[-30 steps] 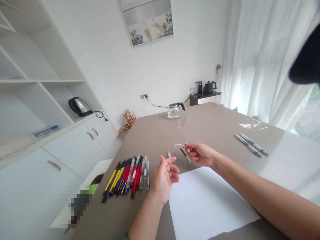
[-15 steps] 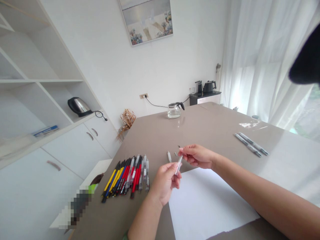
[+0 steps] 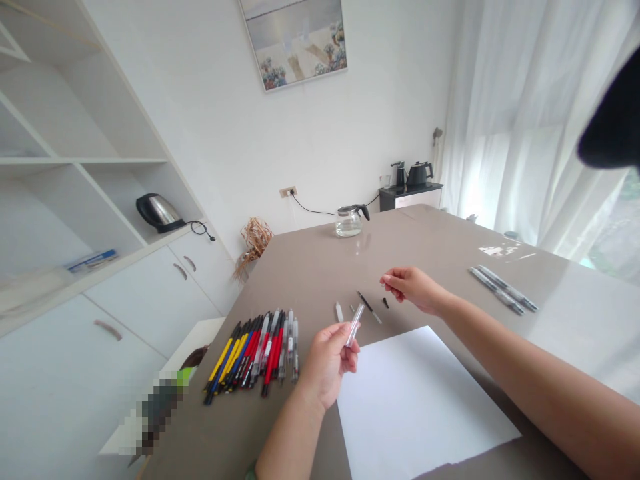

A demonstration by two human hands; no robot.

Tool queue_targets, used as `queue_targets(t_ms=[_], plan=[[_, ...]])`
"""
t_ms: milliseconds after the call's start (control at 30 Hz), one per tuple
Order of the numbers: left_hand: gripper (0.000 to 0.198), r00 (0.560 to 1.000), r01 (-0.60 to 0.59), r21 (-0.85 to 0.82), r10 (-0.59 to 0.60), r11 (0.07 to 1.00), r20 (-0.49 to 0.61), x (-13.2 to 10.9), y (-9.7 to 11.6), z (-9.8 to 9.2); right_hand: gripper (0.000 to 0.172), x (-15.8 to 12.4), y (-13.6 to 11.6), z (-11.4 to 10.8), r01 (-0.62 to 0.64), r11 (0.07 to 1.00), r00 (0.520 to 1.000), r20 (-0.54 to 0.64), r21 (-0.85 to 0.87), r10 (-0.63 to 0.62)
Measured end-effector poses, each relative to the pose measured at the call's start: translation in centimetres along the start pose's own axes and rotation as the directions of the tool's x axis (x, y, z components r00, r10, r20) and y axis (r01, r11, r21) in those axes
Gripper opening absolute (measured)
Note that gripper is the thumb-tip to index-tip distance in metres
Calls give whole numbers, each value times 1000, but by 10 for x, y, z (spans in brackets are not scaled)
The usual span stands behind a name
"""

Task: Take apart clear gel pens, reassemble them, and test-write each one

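My left hand is closed around a clear pen barrel, which tilts upward from the fingers over the paper's edge. Above the table to the right, my right hand pinches thumb and fingertips together; whatever sits between them is too small to make out. Beneath and between the hands lie a dark-tipped pen refill, a small black pen piece, a tiny part like a spring and a whitish pen part. The sheet of white paper lies just in front.
A row of several pens in yellow, blue, red, black and clear lies at the left. Two clear pens lie at the right. A glass pot stands farther back on the brown table.
My right hand has moved away from the pen barrel, to the right and slightly farther back. The refill and small black piece are now visible on the table. The left hand stays nearly still.
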State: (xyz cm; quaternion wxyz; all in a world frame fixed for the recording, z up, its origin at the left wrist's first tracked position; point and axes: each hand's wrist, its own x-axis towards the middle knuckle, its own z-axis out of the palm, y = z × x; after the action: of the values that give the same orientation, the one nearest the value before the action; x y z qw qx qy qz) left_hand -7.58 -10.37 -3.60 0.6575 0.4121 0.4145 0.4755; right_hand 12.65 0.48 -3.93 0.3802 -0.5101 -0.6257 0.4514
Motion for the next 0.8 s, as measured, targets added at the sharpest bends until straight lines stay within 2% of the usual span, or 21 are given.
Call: queue_targets(t_ms=[33,100,200,433,667,733,800], plan=[[31,1000,-1,-2,1,1000,1,0,0,-1,22,4,6,-6,-14,984,999,-38,-175,8],[31,1000,-2,-5,2,1000,3,1,-1,-1,19,10,16,-14,-42,891,997,-73,-453,9],[32,1000,2,-7,-2,1000,-2,1,0,-2,15,14,28,-18,-57,797,996,-84,-601,8],[33,1000,13,2,-13,1000,10,0,1,-1,13,15,33,-14,-37,739,998,-65,-673,-9],[34,1000,19,7,-19,1000,7,-2,1,0,15,12,27,-17,-25,753,994,-98,-657,-52],[35,1000,20,14,-20,1000,3,-2,2,0,20,9,18,-14,-23,784,986,-142,-621,-83],[35,1000,20,31,-20,999,2,-2,2,0,28,3,5,-7,1,867,981,-167,-498,-97]])
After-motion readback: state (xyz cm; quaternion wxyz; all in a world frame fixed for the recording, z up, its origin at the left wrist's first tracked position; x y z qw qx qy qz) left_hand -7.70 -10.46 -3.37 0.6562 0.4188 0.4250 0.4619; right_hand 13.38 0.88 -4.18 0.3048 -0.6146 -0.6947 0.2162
